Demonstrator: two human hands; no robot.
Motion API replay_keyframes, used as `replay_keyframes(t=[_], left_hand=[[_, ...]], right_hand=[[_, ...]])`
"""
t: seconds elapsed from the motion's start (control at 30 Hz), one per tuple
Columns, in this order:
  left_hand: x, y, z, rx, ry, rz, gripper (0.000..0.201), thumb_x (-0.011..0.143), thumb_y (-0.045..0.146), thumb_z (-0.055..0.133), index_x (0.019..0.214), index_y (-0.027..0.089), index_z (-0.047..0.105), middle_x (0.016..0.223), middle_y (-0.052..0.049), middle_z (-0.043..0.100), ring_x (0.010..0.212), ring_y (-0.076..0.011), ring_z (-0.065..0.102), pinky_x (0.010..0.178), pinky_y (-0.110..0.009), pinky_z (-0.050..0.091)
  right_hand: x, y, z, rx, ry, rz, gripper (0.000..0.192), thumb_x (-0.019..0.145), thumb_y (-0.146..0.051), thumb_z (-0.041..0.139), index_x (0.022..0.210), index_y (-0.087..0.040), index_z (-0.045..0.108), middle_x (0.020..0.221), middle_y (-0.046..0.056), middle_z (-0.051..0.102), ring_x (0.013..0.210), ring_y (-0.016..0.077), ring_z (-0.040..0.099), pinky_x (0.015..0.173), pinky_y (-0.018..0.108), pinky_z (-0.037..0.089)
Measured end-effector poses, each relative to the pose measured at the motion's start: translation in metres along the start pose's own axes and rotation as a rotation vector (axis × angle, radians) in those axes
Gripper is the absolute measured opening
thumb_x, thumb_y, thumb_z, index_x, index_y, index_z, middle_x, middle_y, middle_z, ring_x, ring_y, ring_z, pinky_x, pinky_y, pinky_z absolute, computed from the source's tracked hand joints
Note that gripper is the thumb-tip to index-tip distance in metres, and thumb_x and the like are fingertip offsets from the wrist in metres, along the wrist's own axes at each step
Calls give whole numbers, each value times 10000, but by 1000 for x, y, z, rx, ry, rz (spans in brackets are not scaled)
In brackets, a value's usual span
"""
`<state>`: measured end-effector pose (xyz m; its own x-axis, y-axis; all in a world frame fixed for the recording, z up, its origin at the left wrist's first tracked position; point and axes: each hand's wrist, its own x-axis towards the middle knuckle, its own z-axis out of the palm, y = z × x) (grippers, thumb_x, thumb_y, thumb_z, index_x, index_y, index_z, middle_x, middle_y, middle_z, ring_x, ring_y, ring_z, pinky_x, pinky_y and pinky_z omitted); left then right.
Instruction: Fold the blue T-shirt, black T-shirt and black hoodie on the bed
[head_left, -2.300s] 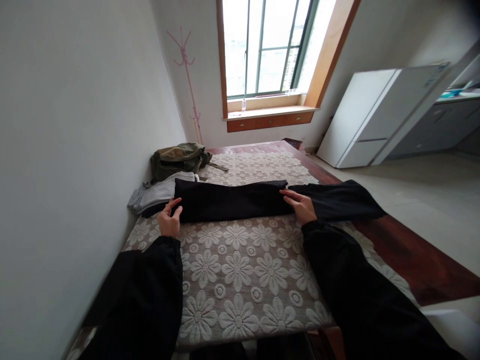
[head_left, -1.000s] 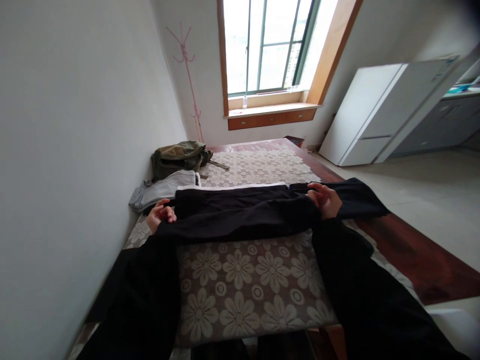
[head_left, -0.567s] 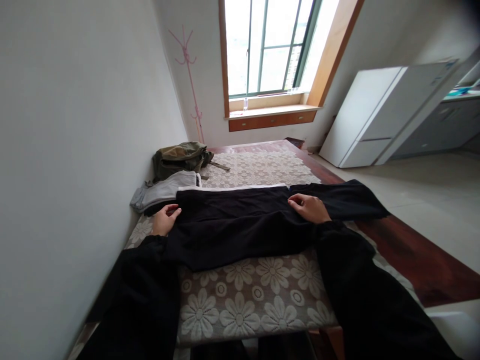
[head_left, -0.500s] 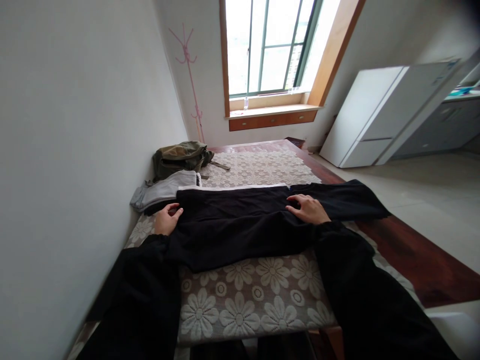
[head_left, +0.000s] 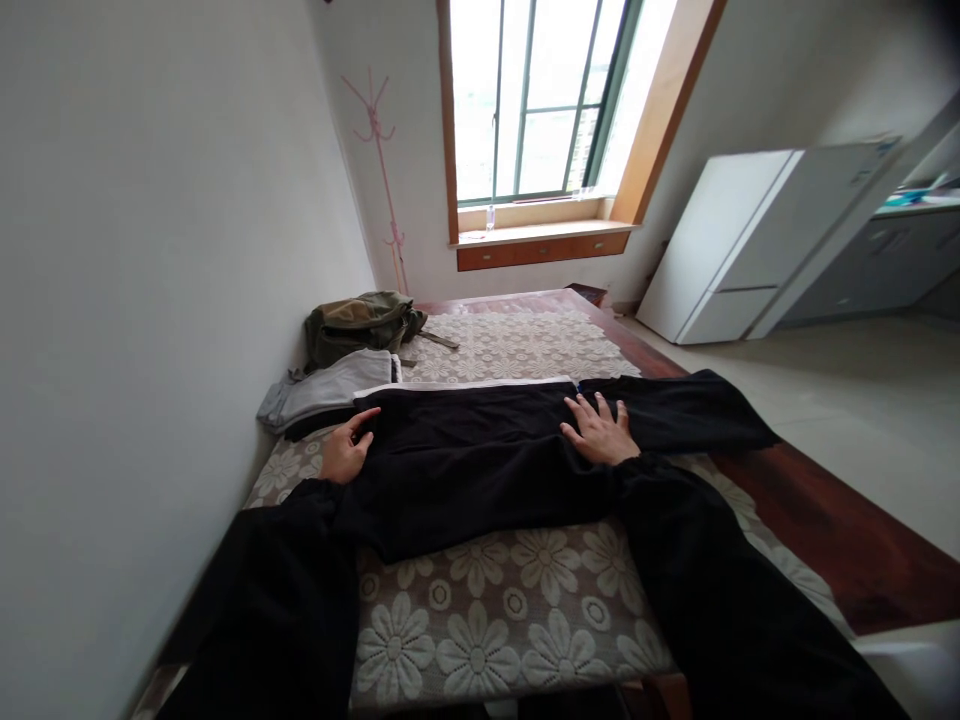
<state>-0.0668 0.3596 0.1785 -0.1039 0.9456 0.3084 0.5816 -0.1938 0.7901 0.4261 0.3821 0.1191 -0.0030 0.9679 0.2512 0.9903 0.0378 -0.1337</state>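
Smoothing looks like our step: the black garment (head_left: 480,490) lies across the table (head_left: 840,540), back from its near edge, our right hand (head_left: 600,432) splayed flat on it, our left hand (head_left: 347,452) thumb-and-forefinger apart, contact unclear; next calls for even pressure.

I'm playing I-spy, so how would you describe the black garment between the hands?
Find the table with the flowered tablecloth. Across it, between the left hand and right hand, lies the black garment. Unlike the dark cloth on its right, it has a pale strip along its far edge.
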Motion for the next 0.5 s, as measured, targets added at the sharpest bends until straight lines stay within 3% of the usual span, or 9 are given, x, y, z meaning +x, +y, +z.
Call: replay_keyframes(t=[0.13, 0.3, 0.37, 0.5], left_hand=[[-4, 20, -3, -81, 60, 45, 405, 812, 313, 613, 1168, 241, 792, 1197, -63, 781, 1130, -271, 708, 1082, -434, 518], [-19, 65, -7, -224, 42, 90, 291, 785, 390, 730, 996, 224, 842, 1106, -78, 795, 1143, -316, 700, 1119, -479, 487], [-37, 86, -14, -281, -5, 101, 244, 776, 431, 774, 902, 237, 850, 1044, -81, 803, 1108, -337, 708, 1102, -507, 495], [-97, 122, -42, -414, -223, 225, 216, 806, 452, 813, 730, 252, 836, 884, -93, 799, 918, -313, 728, 1074, -546, 505]], right_hand=[[2, 3, 4, 49, 25, -1, 639, 965, -440, 393, 1548, -192, 480, 1598, 128, 505, 1550, 404, 274, 1243, 688, 106], [2, 0, -1, 119, 48, 20, 636, 986, -510, 403, 1542, -208, 468, 1574, 126, 530, 1549, 397, 291, 1251, 684, 98], [2, -2, -8, 160, 34, 34, 665, 986, -553, 413, 1547, -197, 451, 1578, 136, 521, 1553, 392, 290, 1253, 687, 89], [-1, -4, -27, 309, 62, 105, 788, 936, -551, 511, 1611, -196, 311, 1556, 173, 531, 1510, 388, 381, 1228, 737, 92]])
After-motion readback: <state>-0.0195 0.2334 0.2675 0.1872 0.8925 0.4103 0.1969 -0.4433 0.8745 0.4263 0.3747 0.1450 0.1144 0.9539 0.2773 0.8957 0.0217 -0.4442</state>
